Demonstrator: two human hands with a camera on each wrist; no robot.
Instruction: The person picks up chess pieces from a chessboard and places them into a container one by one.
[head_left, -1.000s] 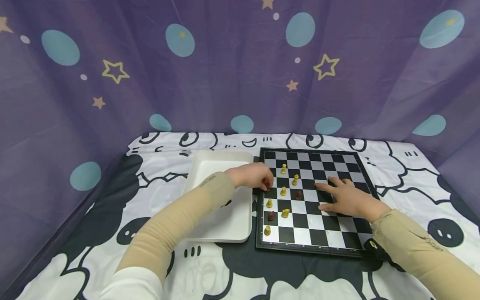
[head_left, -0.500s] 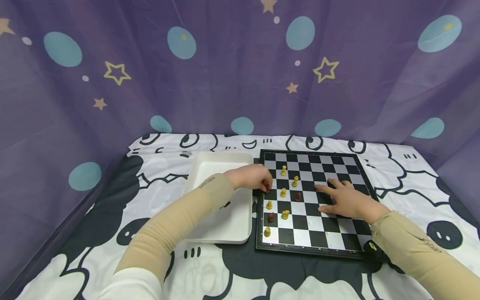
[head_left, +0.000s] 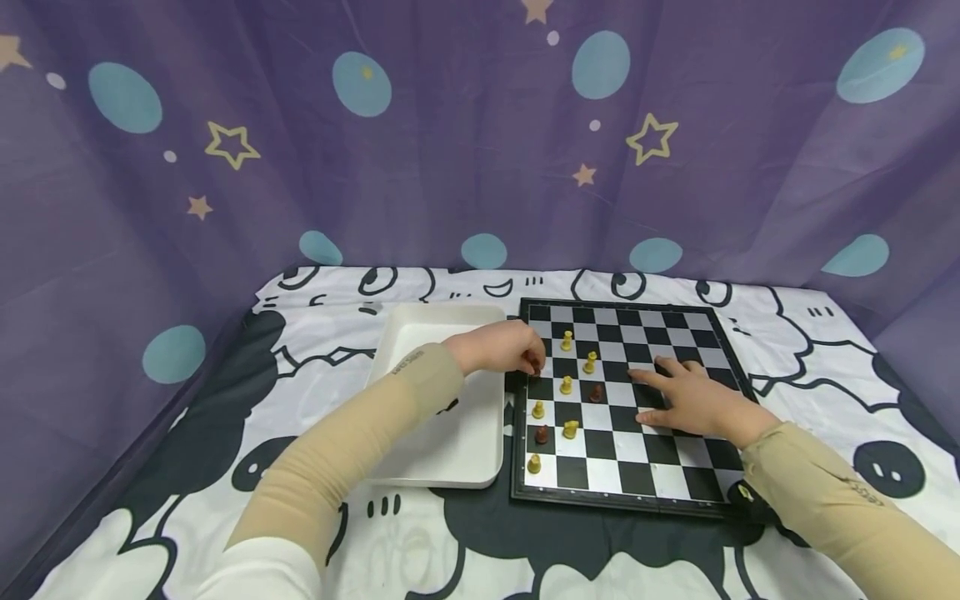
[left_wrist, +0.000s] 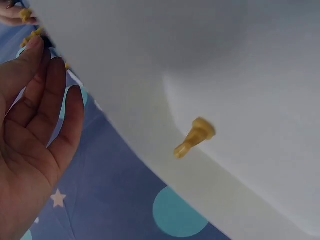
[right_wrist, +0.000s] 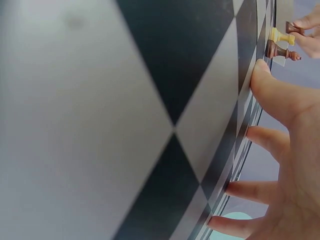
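Observation:
My left hand (head_left: 504, 346) is at the left side of the chessboard (head_left: 633, 492), its wrist over the white tray. Thumb and fingertips pinch a dark brown chess piece (right_wrist: 295, 28), which the right wrist view shows better; the fingers mostly cover it in the head view. Around it on the left part of the board stand several yellow chess pieces (head_left: 566, 384) and two brown chess pieces (head_left: 596, 392) (head_left: 542, 434). My right hand (head_left: 693, 396) rests on the right half of the board, fingers spread and tips touching the squares, with nothing held.
Left of the board sits the white tray (head_left: 480, 482), its rim close to the board's edge. A yellow pawn-like piece (left_wrist: 196, 137) is inside it. A patterned cloth (head_left: 405, 542) covers the table, and a purple curtain (head_left: 450, 192) hangs behind.
My left hand has shifted slightly up and left with the brown chess piece in its fingertips. The right hand and the standing pieces stay where they were.

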